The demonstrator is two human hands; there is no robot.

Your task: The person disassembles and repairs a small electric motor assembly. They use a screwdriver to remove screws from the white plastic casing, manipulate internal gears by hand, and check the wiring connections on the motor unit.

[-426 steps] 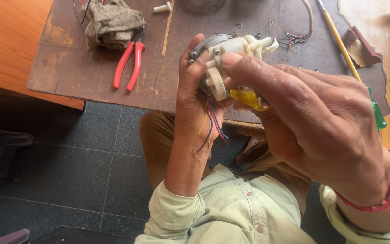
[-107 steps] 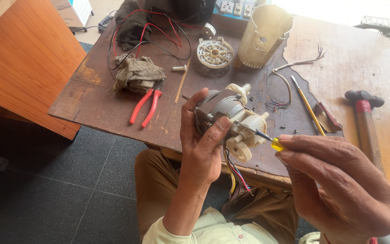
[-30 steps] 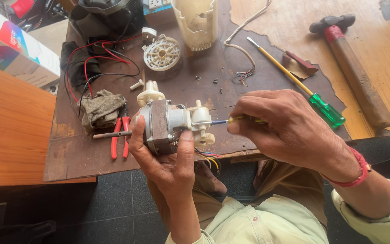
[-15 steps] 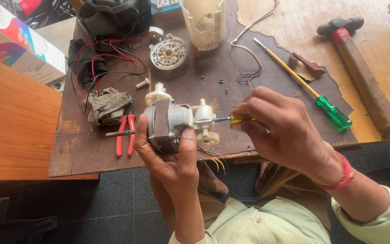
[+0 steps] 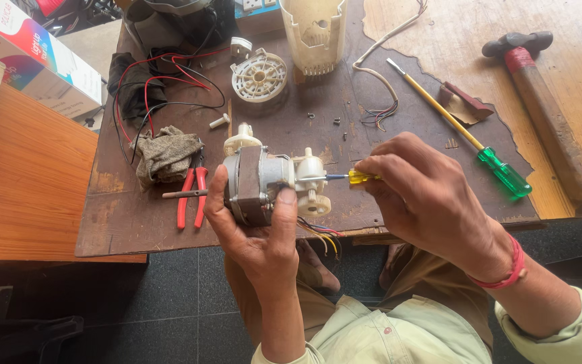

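change: motor (image 5: 257,185) sits slightly lower-left than half a second ago
left hand (image 5: 257,236): wrapped around motor from below
right hand (image 5: 426,195): closed on yellow screwdriver (image 5: 355,177), tip at motor's white gear end, just left of fingers

The motor (image 5: 254,183) is showing dull grey metal with cream plastic gears (image 5: 312,187); the surface (image 5: 136,216) is looking like worn, matt brown wood; the rag (image 5: 164,154) is looking like rough cloth.
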